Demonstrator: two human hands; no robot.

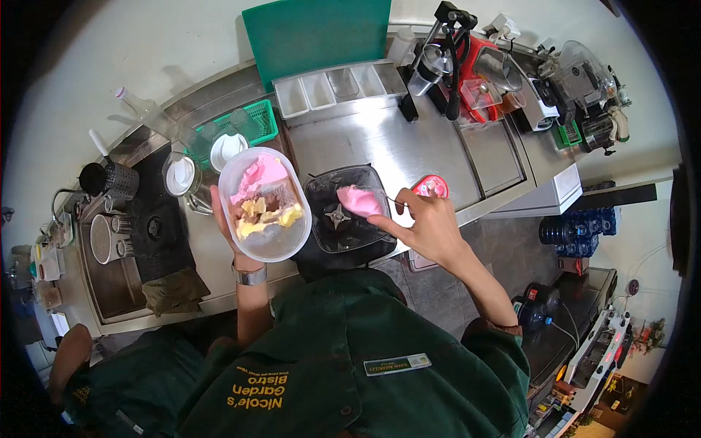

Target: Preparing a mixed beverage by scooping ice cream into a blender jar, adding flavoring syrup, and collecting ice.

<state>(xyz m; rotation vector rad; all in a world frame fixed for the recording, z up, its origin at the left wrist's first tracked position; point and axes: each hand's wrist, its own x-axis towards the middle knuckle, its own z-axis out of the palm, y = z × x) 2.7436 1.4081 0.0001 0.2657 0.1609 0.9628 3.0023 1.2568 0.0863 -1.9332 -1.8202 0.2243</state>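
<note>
My left hand [223, 219] holds a translucent plastic tub [265, 252] tilted towards me. Inside the tub are pink ice cream [263, 174], a brown layer [268, 200] and yellow ice cream [282, 218]. My right hand [430, 222] grips the thin handle of a spoon [390, 198]; its bowl is hidden under a large pink scoop [358, 201]. That scoop is over the open mouth of a dark blender jar [350, 246], close to its right side. Metal blades [337, 217] show at the jar's bottom.
A red and pink lid [431, 187] lies right of the jar. Glass jugs with white lids [179, 174] stand to the left, before a green basket [265, 120]. A manual juicer [435, 65] stands at the back right. Another person's arm [71, 356] is at lower left, near the sink [118, 284].
</note>
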